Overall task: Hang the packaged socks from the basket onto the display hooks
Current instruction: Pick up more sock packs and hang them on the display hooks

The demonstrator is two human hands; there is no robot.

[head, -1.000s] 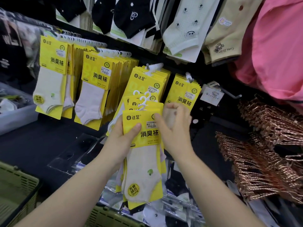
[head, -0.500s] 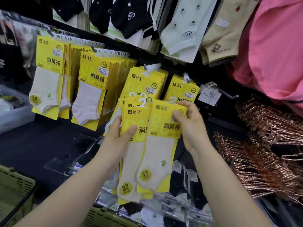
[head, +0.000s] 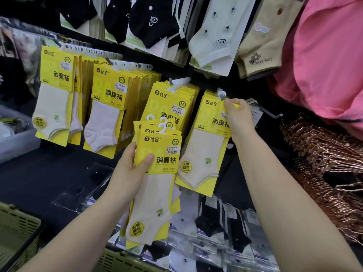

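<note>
My left hand point(head: 131, 168) grips a stack of yellow sock packs point(head: 157, 173), thumb on the front card, white hanger hooks sticking up. My right hand point(head: 238, 116) pinches the top right corner of a single yellow sock pack point(head: 206, 150) with a beige sock. Its white hanger sits at the display hook point(head: 221, 94), in front of other packs on that hook. Whether the hanger is over the hook is unclear. A green basket point(head: 125, 261) below holds more bagged socks.
Full hooks of yellow sock packs point(head: 106, 107) hang to the left, with another hook of yellow packs point(head: 172, 101) in the middle. An empty hook point(head: 273, 114) juts out at right. Copper hangers point(head: 324, 158) pile at right. A second green basket point(head: 17, 228) is at lower left.
My right hand pulled one pack off the stack and raised it up and right to the display hook. My left hand keeps hold of the remaining stack.
</note>
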